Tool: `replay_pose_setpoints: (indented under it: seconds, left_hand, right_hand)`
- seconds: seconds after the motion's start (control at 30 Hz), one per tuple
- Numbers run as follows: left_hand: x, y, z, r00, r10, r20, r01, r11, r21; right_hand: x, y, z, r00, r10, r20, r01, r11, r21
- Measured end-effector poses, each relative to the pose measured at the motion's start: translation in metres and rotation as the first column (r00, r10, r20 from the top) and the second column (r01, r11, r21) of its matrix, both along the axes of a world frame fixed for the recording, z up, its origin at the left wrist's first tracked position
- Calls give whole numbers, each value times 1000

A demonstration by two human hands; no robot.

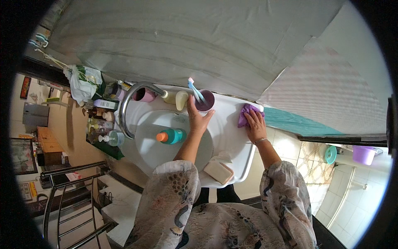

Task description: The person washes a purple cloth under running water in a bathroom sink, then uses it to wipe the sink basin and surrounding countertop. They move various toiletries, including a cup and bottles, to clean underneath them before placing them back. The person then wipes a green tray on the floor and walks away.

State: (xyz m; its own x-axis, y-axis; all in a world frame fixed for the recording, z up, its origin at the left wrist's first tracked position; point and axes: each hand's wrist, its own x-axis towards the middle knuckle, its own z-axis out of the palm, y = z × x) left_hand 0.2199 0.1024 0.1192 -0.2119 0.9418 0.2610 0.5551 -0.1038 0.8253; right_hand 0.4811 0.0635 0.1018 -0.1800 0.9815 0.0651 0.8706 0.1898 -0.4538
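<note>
My left hand (200, 118) reaches over the sink basin (150, 147) with its thumb and fingers around a purple cup (209, 103). Blue-handled toothbrushes (195, 90) stand in the cup and lean left over its rim. At the right end of the white washbasin top (235, 139), my right hand (255, 124) presses on a bunched purple cloth (245, 115), its fingers partly over it. A teal bottle with an orange cap (172, 136) lies in the basin. A pale yellow cup-like container (181, 100) stands just left of my left hand.
A curved metal faucet (124, 108) arches over the basin's left side. Near the front edge lies a soap box (218, 172). Behind the faucet is a pink cup (144, 95). Several pump bottles (115, 138) crowd the left side, below a white plastic bag (86, 83). A grey sheet covers the wall.
</note>
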Motion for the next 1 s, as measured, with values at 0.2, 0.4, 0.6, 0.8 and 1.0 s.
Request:
replay_pose_setpoints:
  seconds: [0.2, 0.4, 0.6, 0.8, 1.0]
  left_hand:
    - [-2, -31, 11, 999, -38, 39, 40, 998, -46]
    - [-30, -105, 10, 980, -24, 200, 75, 964, -254]
    - [-60, -170, 16, 978, -13, 206, 79, 946, -313]
    - [-87, -201, -17, 976, 109, 189, -26, 918, -395]
    - [-115, -158, 5, 903, 425, 72, -381, 864, -328]
  right_hand:
    - [0, -13, -6, 999, -30, -12, 31, 999, 33]
    - [2, -86, 14, 996, 90, -23, -87, 992, 94]
    - [-34, -31, 48, 939, 270, -211, -227, 951, 208]
    - [-82, -15, 3, 948, 318, 11, -318, 948, 34]
    - [-18, -67, 5, 978, 207, 1, -207, 978, -10]
